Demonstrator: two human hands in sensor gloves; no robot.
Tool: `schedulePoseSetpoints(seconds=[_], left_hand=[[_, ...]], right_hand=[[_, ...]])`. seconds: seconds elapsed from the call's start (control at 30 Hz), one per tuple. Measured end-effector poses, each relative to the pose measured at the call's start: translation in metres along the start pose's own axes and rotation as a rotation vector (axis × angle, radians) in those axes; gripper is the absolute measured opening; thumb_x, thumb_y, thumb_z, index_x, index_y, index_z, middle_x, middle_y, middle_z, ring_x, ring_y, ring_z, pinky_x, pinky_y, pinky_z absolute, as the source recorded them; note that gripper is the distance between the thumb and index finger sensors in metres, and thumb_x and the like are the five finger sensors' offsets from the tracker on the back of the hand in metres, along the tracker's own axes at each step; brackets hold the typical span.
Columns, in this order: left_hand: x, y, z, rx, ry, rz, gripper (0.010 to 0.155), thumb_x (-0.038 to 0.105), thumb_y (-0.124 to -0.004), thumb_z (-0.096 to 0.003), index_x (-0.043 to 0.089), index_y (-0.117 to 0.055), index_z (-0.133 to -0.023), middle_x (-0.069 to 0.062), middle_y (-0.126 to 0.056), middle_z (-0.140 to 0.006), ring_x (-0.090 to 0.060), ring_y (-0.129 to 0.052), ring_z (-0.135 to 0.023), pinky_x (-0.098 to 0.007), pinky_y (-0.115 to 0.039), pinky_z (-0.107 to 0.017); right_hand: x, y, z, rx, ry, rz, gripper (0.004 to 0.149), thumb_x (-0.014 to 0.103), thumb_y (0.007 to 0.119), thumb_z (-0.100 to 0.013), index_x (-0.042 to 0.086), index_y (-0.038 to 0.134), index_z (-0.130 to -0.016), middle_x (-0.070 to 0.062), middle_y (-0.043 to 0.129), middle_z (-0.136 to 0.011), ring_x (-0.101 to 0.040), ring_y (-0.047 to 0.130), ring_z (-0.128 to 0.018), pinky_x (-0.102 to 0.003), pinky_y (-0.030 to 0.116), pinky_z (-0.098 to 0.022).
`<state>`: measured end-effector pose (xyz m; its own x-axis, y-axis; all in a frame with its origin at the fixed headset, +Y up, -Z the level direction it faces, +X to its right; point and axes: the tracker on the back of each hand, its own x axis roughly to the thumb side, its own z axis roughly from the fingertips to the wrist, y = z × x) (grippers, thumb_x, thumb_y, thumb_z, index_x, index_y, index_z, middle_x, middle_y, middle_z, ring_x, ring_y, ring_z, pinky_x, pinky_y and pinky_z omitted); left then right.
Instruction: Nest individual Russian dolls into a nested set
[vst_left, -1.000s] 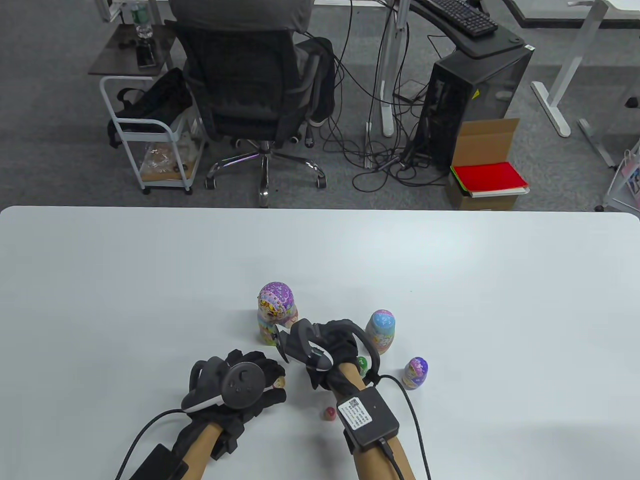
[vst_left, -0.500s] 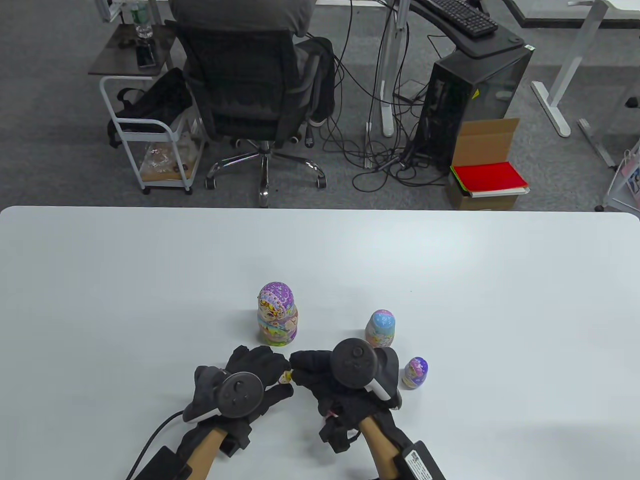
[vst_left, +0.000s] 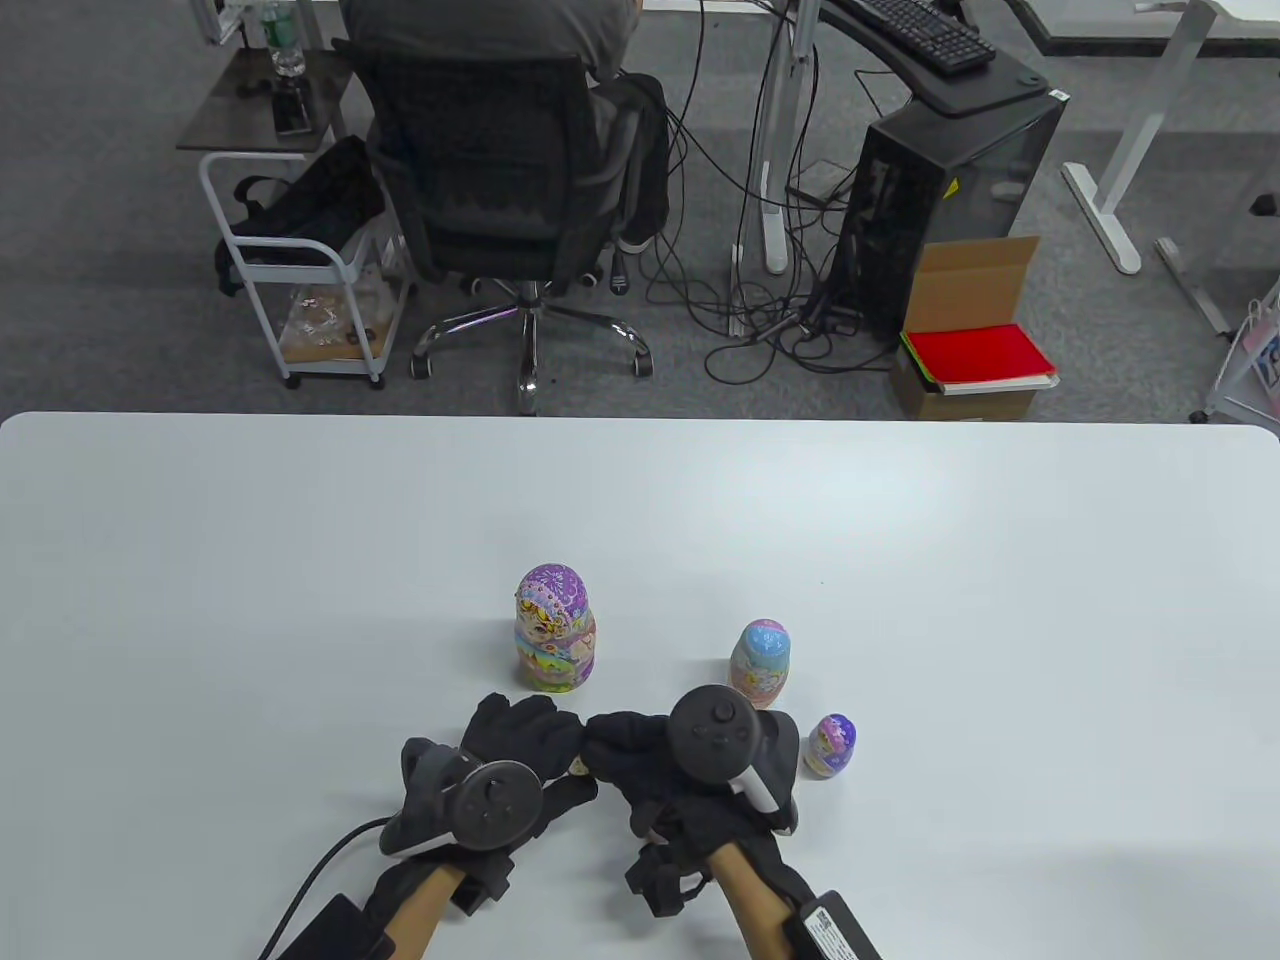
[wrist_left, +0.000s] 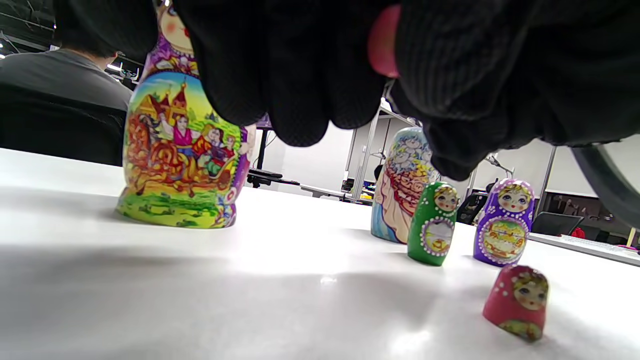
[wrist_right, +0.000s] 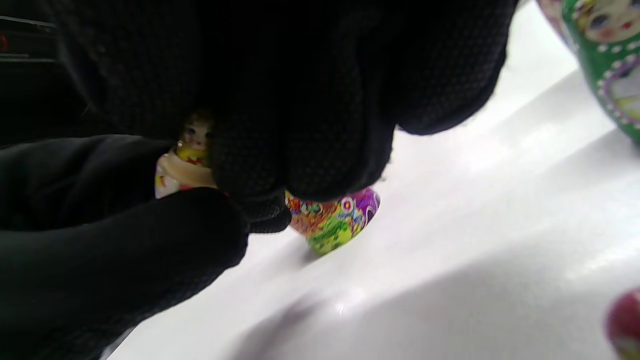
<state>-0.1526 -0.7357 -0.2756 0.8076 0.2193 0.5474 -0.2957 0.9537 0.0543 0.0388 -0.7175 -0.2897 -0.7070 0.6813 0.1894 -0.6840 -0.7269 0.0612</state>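
Observation:
Both gloved hands meet at the table's front middle. My left hand (vst_left: 540, 745) and right hand (vst_left: 622, 748) pinch a tiny doll (vst_left: 577, 768) between their fingertips; the right wrist view shows its yellow-and-cream face (wrist_right: 186, 159) between the fingers. The largest doll (vst_left: 555, 628) stands just behind the hands. A pale blue-pink doll (vst_left: 760, 662) and a small purple doll (vst_left: 831, 745) stand to the right. A green doll (wrist_left: 434, 223) stands and a tilted red doll (wrist_left: 517, 302) sits on the table in the left wrist view; my right hand hides both in the table view.
The white table (vst_left: 250, 600) stretches wide to the left, right and back of the dolls. Beyond its far edge are an office chair (vst_left: 500, 180) with a seated person, a computer tower (vst_left: 940, 200) and cables on the floor.
My right hand has turned over and swung left from beside the green doll to meet my left hand at the tiny doll. It now covers the green and red dolls.

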Motion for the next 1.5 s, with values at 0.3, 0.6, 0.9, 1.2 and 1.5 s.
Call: schedulePoseSetpoints(seconds=[0.3, 0.6, 0.9, 1.2, 1.5], left_hand=[[-0.009, -0.005, 0.0, -0.039, 0.021, 0.078, 0.059, 0.048, -0.081, -0.0488, 0.013, -0.084, -0.095, -0.013, -0.089, -0.099, -0.041, -0.079, -0.094, -0.073, -0.056, -0.065], [-0.019, -0.005, -0.001, -0.068, 0.048, 0.081, 0.059, 0.048, -0.081, -0.0491, 0.013, -0.083, -0.096, -0.013, -0.089, -0.099, -0.042, -0.079, -0.094, -0.073, -0.056, -0.065], [-0.02, -0.004, 0.001, -0.073, 0.044, 0.075, 0.058, 0.048, -0.082, -0.0485, 0.012, -0.085, -0.094, -0.013, -0.09, -0.098, -0.042, -0.08, -0.093, -0.073, -0.057, -0.064], [-0.019, -0.005, 0.0, -0.077, 0.029, 0.092, 0.057, 0.046, -0.083, -0.0483, 0.012, -0.084, -0.095, -0.013, -0.09, -0.098, -0.042, -0.08, -0.094, -0.073, -0.056, -0.065], [-0.012, -0.005, 0.001, -0.078, -0.004, 0.089, 0.057, 0.045, -0.083, -0.0484, 0.013, -0.083, -0.095, -0.013, -0.089, -0.099, -0.041, -0.08, -0.095, -0.073, -0.056, -0.066]], right_hand=[[0.002, -0.012, 0.009, -0.073, -0.03, 0.125, 0.048, 0.046, 0.08, -0.041, 0.018, 0.087, -0.079, -0.004, 0.103, -0.063, -0.027, 0.104, -0.05, -0.053, 0.081, -0.051], [-0.002, -0.004, 0.009, 0.225, -0.097, 0.604, 0.051, 0.046, 0.087, -0.038, 0.025, 0.083, -0.084, 0.001, 0.098, -0.075, -0.024, 0.101, -0.064, -0.05, 0.082, -0.055], [-0.008, 0.032, 0.009, 0.431, -0.093, 0.874, 0.053, 0.043, 0.092, -0.034, 0.028, 0.082, -0.084, 0.002, 0.096, -0.078, -0.022, 0.101, -0.068, -0.048, 0.083, -0.056], [-0.004, -0.003, 0.012, 0.012, -0.124, 0.341, 0.051, 0.042, 0.091, -0.034, 0.024, 0.085, -0.081, 0.001, 0.1, -0.071, -0.022, 0.104, -0.06, -0.046, 0.086, -0.05], [-0.013, -0.004, 0.011, 0.027, -0.12, 0.033, 0.05, 0.04, 0.091, -0.035, 0.023, 0.084, -0.082, -0.001, 0.099, -0.072, -0.024, 0.103, -0.06, -0.047, 0.085, -0.05]])
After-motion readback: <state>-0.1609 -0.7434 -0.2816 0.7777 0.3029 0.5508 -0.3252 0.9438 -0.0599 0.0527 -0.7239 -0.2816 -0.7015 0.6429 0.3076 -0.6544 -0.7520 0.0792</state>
